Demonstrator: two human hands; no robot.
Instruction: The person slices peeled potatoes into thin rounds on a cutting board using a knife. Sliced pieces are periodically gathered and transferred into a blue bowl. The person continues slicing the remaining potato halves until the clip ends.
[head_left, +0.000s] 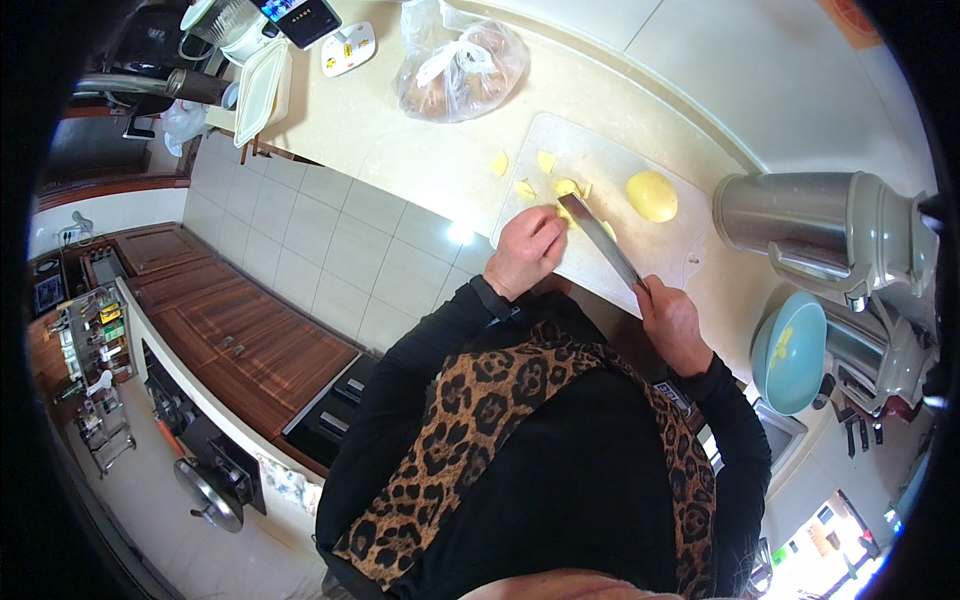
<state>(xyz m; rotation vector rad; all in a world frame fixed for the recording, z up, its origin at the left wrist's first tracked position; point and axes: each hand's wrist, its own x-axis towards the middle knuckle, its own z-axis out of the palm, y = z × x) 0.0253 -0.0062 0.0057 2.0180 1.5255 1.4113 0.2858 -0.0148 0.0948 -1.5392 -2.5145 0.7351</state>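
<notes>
My right hand (670, 319) is closed around the handle of a kitchen knife (606, 241), whose blade crosses a white cutting board (551, 139). At the blade's tip, my left hand (531, 247) has bent fingers against a yellow piece, likely potato (564, 216); whether they grip it is unclear. Several cut yellow pieces (525, 190) lie about the board, and one slice (499, 163) rests on the counter beside it. A whole peeled potato (652, 196) sits on the board's right part.
A knotted clear plastic bag (461, 71) of round brown items stands behind the board. To the right are a metal thermos jug (795, 214) and a light-blue bowl (791, 352) with yellow pieces inside. A lidded plastic container (262, 94) and a phone (300, 19) are at the upper left.
</notes>
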